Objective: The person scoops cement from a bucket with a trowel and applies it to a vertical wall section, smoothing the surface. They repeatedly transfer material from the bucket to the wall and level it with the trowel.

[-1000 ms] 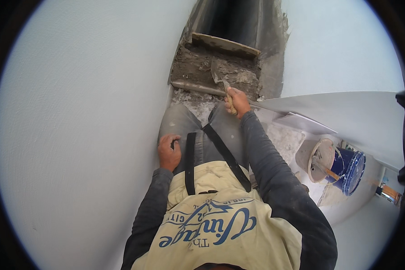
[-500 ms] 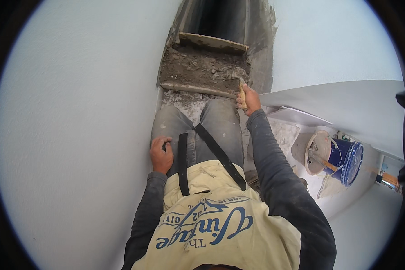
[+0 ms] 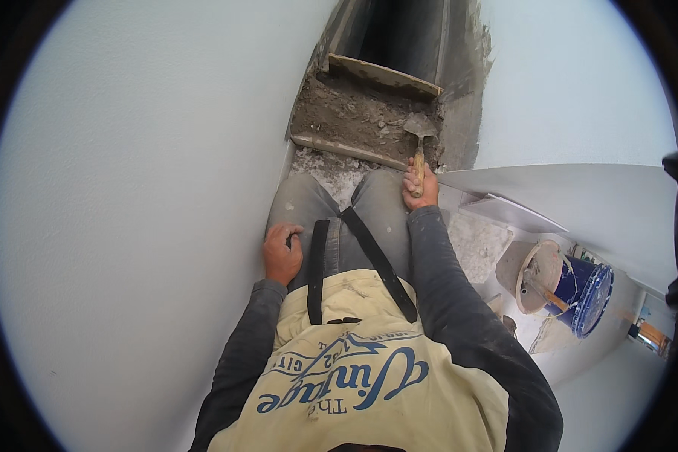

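Note:
My right hand (image 3: 422, 186) is closed around the wooden handle of a small trowel (image 3: 419, 126), whose grey blade points away from me over rough brown mortar (image 3: 339, 109). The mortar fills a doorway threshold between a pale near edging strip (image 3: 346, 152) and a tilted board (image 3: 384, 74) at the far side. My left hand (image 3: 282, 252) rests on my left thigh, fingers loosely curled; whether anything is under them I cannot make out.
White walls (image 3: 151, 188) stand close at the left and right. On the right, a dirty bucket (image 3: 511, 264) with a wooden-handled tool (image 3: 544, 292) in it stands beside a blue bucket (image 3: 591, 297). A flat white panel (image 3: 514, 213) leans by the right wall.
My right hand has drawn the trowel back a little and turned it, so the blade's flat face now shows above the mortar. My left hand stays on my thigh. The view has shifted slightly.

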Available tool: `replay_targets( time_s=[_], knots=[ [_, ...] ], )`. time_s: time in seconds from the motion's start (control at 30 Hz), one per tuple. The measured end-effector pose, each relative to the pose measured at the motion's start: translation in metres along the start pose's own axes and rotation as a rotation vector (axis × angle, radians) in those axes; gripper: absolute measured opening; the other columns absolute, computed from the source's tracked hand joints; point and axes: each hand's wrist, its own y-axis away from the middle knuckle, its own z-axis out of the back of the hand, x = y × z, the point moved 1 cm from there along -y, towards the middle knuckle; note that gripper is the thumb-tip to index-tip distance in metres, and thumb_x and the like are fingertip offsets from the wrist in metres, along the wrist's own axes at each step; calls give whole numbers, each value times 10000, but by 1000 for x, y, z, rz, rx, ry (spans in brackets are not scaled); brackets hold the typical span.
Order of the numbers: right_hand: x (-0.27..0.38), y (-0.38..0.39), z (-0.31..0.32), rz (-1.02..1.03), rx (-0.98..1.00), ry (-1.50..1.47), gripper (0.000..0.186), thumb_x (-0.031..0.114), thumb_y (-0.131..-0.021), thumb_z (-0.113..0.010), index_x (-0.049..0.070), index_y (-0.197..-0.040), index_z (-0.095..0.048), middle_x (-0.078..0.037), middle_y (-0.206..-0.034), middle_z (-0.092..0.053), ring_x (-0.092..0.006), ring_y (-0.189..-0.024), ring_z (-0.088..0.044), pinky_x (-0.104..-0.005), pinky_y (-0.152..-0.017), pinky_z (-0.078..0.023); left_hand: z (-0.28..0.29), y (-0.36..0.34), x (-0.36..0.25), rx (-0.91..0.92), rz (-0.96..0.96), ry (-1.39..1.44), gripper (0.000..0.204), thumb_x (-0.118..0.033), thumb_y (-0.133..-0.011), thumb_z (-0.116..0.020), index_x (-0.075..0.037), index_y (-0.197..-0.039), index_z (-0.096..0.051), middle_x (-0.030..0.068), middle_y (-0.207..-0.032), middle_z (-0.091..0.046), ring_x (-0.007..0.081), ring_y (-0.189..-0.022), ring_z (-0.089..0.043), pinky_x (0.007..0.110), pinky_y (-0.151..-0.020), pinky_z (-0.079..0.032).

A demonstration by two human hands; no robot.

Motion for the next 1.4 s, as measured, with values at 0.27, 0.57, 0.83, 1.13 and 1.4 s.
replay_targets(
  time_s=[0.27, 0.57, 0.83, 1.13, 1.4],
  knots=[
    [-4, 78, -59, 188, -2, 967, 369, 343, -1022, -609, 18, -1177, -526, -77, -813, -595, -125, -519, -563, -296, -401, -445, -5, 1, 0, -30, 28, 47, 157, 13, -816, -589, -28, -924, -695, 151, -969, -689, 360, -1006, -623, 443, -904, -495],
    [-30, 5, -96, 533, 38, 1884, 393, 263, -941, -645, -28, -1198, -579, -232, -968, -691, -370, -817, -696, -471, -708, -542, -2, 2, 2, -30, 22, 59, 166, 17, -809, -592, -26, -934, -692, 156, -985, -687, 367, -1013, -621, 441, -905, -496],
    [-57, -21, -128, 783, -74, 1894, 354, 267, -947, -590, -29, -1139, -620, -316, -1073, -666, -497, -1029, -635, -539, -896, -499, -2, -2, 0, -8, 3, 28, 167, 23, -811, -593, -25, -938, -691, 158, -991, -688, 368, -1020, -621, 441, -910, -496],
    [-48, -19, -142, 587, 32, 1983, 337, 248, -939, -593, -18, -1143, -625, -314, -987, -684, -503, -976, -652, -545, -854, -509, -2, -2, -1, 3, 16, 9, 154, 32, -826, -599, -19, -935, -695, 144, -975, -696, 350, -996, -631, 429, -900, -498],
    [-50, -24, -146, 330, -130, 1855, 373, 242, -944, -587, -16, -1213, -593, -320, -980, -686, -494, -971, -660, -544, -842, -512, -4, -4, -3, -9, 3, 17, 159, 26, -822, -603, -15, -944, -696, 158, -986, -693, 355, -1014, -632, 425, -916, -495]
  ],
)
